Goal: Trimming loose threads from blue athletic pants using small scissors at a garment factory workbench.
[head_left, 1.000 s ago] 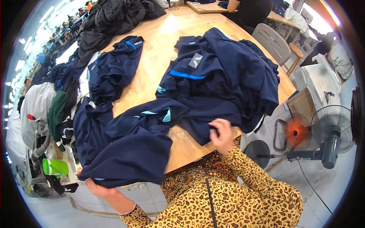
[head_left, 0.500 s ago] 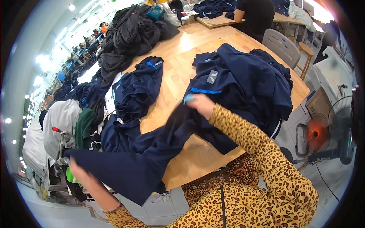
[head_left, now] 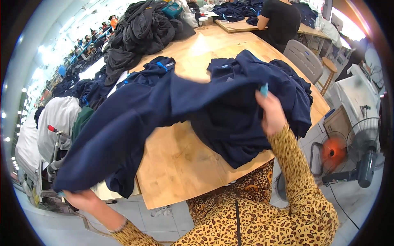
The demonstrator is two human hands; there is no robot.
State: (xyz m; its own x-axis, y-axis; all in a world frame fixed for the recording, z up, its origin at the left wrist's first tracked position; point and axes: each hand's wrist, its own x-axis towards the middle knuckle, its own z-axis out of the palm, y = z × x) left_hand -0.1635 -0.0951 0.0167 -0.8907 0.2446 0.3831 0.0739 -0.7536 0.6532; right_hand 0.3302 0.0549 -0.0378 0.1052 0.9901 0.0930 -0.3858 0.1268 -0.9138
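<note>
Though aslant lengthwise, lower left to upper right, navy garment [head_left: 152, 104] between gripping hands [head_left: 83, 201] [head_left: 272, 112]

A garment workshop on a large shared floor: navy garments [head_left: 299, 90] lie piled at 2 o'clock on a broad wooden table [head_left: 176, 168]; a heap of dark clothes [head_left: 139, 35] rises at 11 o'clock; a co-worker [head_left: 283, 20] in black is at another table [head_left: 236, 27] at 1 o'clock; distant people [head_left: 113, 21] line a row toward 11 o'clock; electric fans [head_left: 366, 170] stand at 3 o'clock over pale floor tiles [head_left: 154, 233].
</note>
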